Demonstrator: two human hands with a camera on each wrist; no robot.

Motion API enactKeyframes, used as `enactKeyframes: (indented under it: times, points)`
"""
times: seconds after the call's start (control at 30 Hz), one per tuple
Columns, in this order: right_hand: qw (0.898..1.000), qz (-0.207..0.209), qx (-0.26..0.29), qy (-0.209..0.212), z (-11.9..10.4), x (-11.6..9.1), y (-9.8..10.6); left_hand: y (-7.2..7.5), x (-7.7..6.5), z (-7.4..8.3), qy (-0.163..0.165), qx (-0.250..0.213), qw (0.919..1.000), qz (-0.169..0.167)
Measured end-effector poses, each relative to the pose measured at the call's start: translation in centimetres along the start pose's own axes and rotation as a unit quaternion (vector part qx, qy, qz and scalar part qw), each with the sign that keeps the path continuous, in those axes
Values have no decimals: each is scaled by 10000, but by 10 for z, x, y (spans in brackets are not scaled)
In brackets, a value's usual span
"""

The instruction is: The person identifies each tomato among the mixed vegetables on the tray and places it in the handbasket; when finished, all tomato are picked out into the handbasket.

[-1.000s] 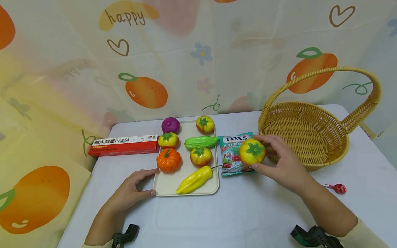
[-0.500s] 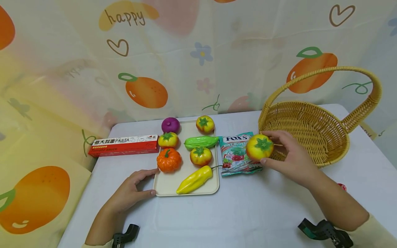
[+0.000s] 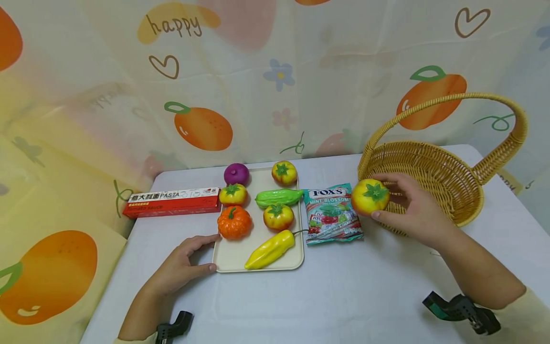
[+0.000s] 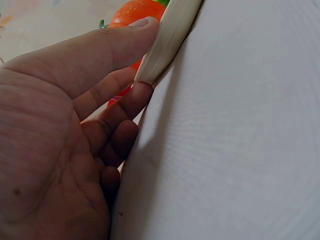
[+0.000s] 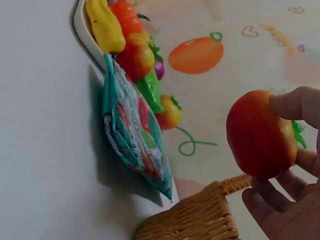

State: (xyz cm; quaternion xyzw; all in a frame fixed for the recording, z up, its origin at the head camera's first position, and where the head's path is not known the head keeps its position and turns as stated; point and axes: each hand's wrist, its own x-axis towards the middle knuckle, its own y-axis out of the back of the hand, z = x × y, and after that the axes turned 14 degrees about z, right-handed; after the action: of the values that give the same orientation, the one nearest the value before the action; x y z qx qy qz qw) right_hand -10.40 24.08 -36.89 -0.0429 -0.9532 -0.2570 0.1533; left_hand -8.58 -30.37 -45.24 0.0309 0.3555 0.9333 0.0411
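My right hand (image 3: 414,210) holds a yellow-and-red toy tomato (image 3: 369,197) with a green star-shaped top, between thumb and fingers. It hangs above the table, at the basket's (image 3: 429,191) front left side and just right of the candy bag (image 3: 333,215). The right wrist view shows the tomato's red underside (image 5: 260,135). My left hand (image 3: 182,265) touches the left edge of the cream tray (image 3: 258,260) near its front corner, thumb and fingers spread. On the tray lie an orange pumpkin (image 3: 234,222), a yellow pepper (image 3: 270,249), a green vegetable (image 3: 278,197), and several similar tomatoes (image 3: 278,217).
A purple onion-like toy (image 3: 236,174) sits at the tray's back left. Left of the tray lies a red-and-white pasta box (image 3: 172,202). The basket's tall handle (image 3: 472,97) arches over it. A printed cloth (image 3: 258,86) hangs behind the table.
My right hand has carried the tomato to the right and slightly back, from over the candy bag toward the basket. The red-wrapped lollipop is now hidden behind the right forearm. The left hand stays put.
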Motion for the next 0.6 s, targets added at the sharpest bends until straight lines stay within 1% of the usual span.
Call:
enactKeyframes:
  times: [0.23, 0.43, 0.6]
  points:
    - [9992, -219, -168, -275, 2, 7, 9, 0, 0, 0, 19, 34, 10000, 0]
    - [9969, -483, -455, -416, 3, 13, 17, 0, -1, 0, 48, 32, 10000, -1]
    - [9948, -688, -442, -614, 7, 20, 25, 0, 0, 0, 104, 66, 9999, -18]
